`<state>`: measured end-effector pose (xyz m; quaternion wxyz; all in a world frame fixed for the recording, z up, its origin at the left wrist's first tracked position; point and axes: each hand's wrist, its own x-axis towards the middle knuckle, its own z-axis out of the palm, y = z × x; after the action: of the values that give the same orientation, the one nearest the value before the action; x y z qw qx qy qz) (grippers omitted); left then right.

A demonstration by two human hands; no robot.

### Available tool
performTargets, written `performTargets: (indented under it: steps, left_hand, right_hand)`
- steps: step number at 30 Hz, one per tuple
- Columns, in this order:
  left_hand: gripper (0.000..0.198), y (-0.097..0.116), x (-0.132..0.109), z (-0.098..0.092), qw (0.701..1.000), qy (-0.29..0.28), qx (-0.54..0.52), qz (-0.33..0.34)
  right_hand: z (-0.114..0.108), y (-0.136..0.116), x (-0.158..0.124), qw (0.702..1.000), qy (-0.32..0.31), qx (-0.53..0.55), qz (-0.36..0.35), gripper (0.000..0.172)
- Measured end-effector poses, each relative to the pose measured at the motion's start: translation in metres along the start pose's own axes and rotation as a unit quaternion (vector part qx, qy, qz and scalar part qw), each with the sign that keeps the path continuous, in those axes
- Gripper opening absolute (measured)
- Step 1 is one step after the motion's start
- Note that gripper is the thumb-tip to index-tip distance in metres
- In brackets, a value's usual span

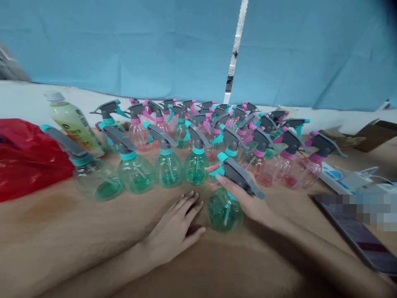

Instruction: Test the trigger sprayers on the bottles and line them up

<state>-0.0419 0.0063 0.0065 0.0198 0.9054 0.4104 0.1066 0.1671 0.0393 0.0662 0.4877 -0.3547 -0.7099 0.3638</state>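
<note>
My right hand (245, 194) is closed round the neck and trigger of a green spray bottle (225, 211), whose grey head and turquoise nozzle point to the left. Spread flat on the wooden table (124, 252), my left hand (178, 225) lies just left of that bottle, holding nothing. Behind both hands stands a front row of clear spray bottles: green ones such as this bottle (170, 170) at the left and centre, pink ones such as this bottle (305, 170) at the right. Several more green and pink bottles crowd behind them, partly hidden.
At the left are a red plastic bag (31, 159) and a tilted drink bottle (76, 124) with a white cap. To the right lie a dark tablet or phone (356, 236), a white power strip (336, 178) and a cardboard piece (376, 134). A blue cloth (139, 49) hangs behind.
</note>
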Motion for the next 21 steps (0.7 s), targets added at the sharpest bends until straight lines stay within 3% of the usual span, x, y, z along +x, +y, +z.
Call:
performTargets:
  steps: [21]
  left_hand:
    - [0.055, -0.0006, -0.0003, 0.0011, 1.000, 0.003, -0.006, 0.004]
  right_hand:
    - [0.0002, -0.0017, -0.0011, 1.000, -0.004, 0.012, 0.004, 0.021]
